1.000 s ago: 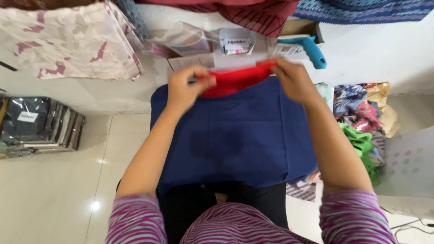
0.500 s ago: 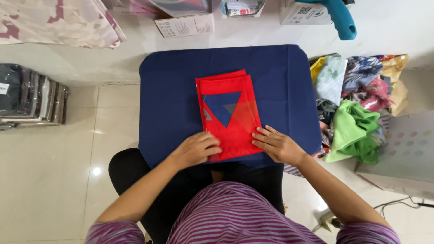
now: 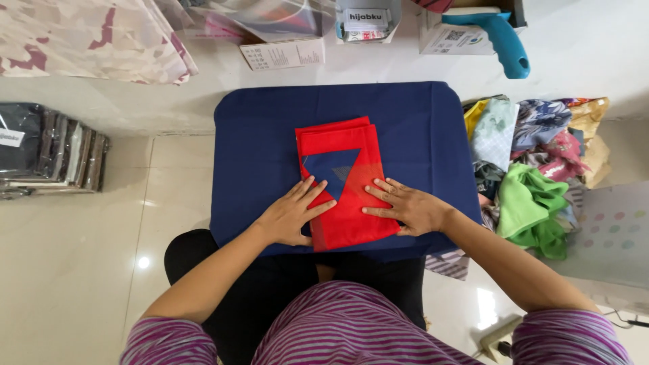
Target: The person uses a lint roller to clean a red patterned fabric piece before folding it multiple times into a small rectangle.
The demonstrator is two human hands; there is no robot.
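A folded red cloth (image 3: 341, 155) lies flat on a small table covered in dark blue fabric (image 3: 257, 142). A dark blue triangle shows through or sits on its middle. My left hand (image 3: 292, 215) rests palm down on the cloth's near left edge, fingers spread. On the near right part of the cloth lies my right hand (image 3: 404, 205), also flat, fingers pointing left. Neither hand grips anything.
A heap of coloured cloths (image 3: 534, 162) lies on the floor right of the table. Stacked wrapped packages (image 3: 47, 152) sit at the left. Beyond the table are a patterned fabric (image 3: 94, 37), cardboard boxes (image 3: 284, 51) and a teal-handled tool (image 3: 503, 40).
One second ago both hands held the red cloth up beyond the table. It now lies flat on the table, and both hands have slid forward onto its near part.
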